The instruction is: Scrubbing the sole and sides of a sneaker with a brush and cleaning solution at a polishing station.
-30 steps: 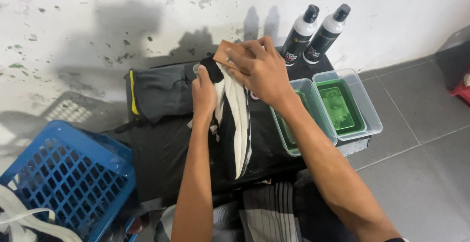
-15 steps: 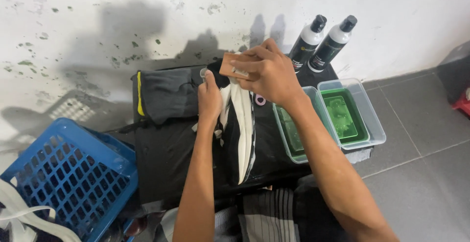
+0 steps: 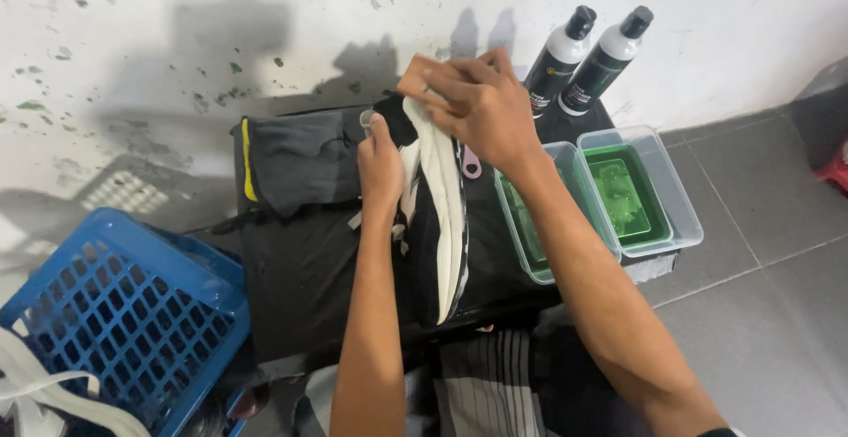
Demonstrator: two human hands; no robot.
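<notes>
Surroundings: blue plastic basket (image 3: 115,313) at 8 o'clock of the frame, white straps hanging over its near corner. Dark cloth-covered worktop (image 3: 300,269) at centre, against a stained white wall (image 3: 177,39). Folded dark cloth with a yellow edge (image 3: 296,163) lies on the worktop at 10 o'clock of the shoe. Two clear tubs with green liquid (image 3: 632,194) sit side by side at 3 o'clock of the shoe, near tub partly hidden by the right forearm. Two white bottles with black caps (image 3: 587,57) stand against the wall at 1 o'clock. Small pink item (image 3: 472,165) just beside the shoe, between it and the tubs; kind unclear. Grey tiled floor (image 3: 760,313) at 4 o'clock.

One black shoe with a white sole (image 3: 439,225) lies on its side at the middle of the worktop, sole edge facing the tubs, toe end toward the wall.

Left hand (image 3: 382,165) at 9 o'clock of the shoe, closed around its upper, steadying it. Right hand (image 3: 473,106) at 12 o'clock, on top of the far end of the shoe, fingers curled and pressing down; whether it holds a cloth or brush can't be told.

Count: one shoe, two tubs, two bottles, one basket.
</notes>
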